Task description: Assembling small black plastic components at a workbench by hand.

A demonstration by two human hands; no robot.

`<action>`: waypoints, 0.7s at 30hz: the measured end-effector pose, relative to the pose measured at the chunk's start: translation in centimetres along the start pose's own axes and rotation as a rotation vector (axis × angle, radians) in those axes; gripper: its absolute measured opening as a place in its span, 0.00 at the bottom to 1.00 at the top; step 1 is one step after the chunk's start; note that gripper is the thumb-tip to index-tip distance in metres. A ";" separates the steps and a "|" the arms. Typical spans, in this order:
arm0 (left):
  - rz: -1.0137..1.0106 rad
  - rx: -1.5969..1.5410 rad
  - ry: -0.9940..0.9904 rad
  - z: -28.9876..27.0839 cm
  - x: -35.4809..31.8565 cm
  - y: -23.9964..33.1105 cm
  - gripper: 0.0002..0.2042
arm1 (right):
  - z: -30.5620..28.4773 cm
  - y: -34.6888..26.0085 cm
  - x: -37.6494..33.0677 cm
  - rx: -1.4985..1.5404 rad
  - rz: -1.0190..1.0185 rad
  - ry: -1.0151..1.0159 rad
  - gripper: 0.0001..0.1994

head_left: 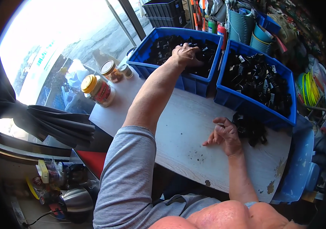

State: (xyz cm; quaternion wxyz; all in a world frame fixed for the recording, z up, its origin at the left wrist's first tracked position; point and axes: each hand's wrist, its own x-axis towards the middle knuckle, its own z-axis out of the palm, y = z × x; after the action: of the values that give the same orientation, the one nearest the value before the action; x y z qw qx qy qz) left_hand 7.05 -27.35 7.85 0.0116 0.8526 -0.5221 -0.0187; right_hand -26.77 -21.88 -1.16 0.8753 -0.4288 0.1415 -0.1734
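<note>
My left hand point(186, 54) reaches down into the far blue bin point(193, 84), which is full of small black plastic pieces point(163, 47). Its fingertips are hidden among those pieces, so what they grip cannot be seen. My right hand point(227, 137) rests on the white table point(174, 126), fingers loosely bent and apart, holding nothing visible. Beside it lies a small heap of black pieces point(252, 129), against the second blue bin point(252, 102). That bin holds more black pieces point(260, 78), some with pale metallic parts.
Jars with yellow lids point(101, 93) point(111, 70) and a small tin point(125, 71) stand at the table's left. Stacked teal buckets point(240, 26) and a red extinguisher-like bottle point(221, 32) are behind the bins. A light blue tub point(300, 164) sits right; a metal kettle point(77, 202) lower left.
</note>
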 end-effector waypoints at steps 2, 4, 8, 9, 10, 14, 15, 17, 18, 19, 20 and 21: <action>0.000 -0.027 0.000 0.2 0.3 -0.4 0.35 | 0.0 0.0 0.0 0.032 0.013 -0.012 0.18; 0.029 -0.041 -0.016 0.4 0.8 -0.6 0.35 | 0.0 0.0 0.0 0.067 0.028 -0.020 0.19; 0.059 -0.029 0.002 0.5 1.2 -1.3 0.35 | 0.0 0.0 0.2 0.055 0.031 -0.015 0.19; 0.078 -0.015 -0.022 0.3 1.4 -1.5 0.34 | 0.0 0.1 0.2 0.067 0.042 -0.020 0.19; 0.103 -0.003 -0.047 0.0 1.5 -1.1 0.34 | -0.1 0.0 0.2 0.068 0.042 -0.015 0.19; 0.014 -0.023 -0.018 0.4 0.6 0.0 0.30 | -0.4 -0.1 0.2 0.074 0.035 -0.002 0.19; 0.011 -0.040 0.017 0.6 0.5 0.3 0.29 | -0.5 -0.1 0.1 0.086 0.033 -0.001 0.19; -0.009 -0.050 0.059 1.0 0.8 -0.8 0.27 | -0.2 0.0 0.2 0.078 0.031 -0.015 0.19; 0.017 -0.084 0.041 1.0 1.4 -1.8 0.27 | 0.2 0.1 0.3 0.071 0.028 -0.026 0.19; 0.057 -0.122 0.018 1.1 1.8 -1.9 0.26 | 0.1 0.1 0.2 0.074 0.029 -0.024 0.19; 0.057 -0.121 0.014 1.3 1.9 -1.9 0.26 | 0.1 0.0 0.3 0.082 0.036 -0.026 0.19; 0.086 -0.119 0.070 1.5 2.0 -2.0 0.25 | 0.1 -0.1 0.2 0.091 0.044 -0.029 0.19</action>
State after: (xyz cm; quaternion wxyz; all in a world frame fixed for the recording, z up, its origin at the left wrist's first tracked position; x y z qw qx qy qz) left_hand 9.67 -28.28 6.24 0.0815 0.8273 -0.5555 -0.0195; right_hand -26.54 -22.00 -1.08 0.8994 -0.3878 0.1302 -0.1543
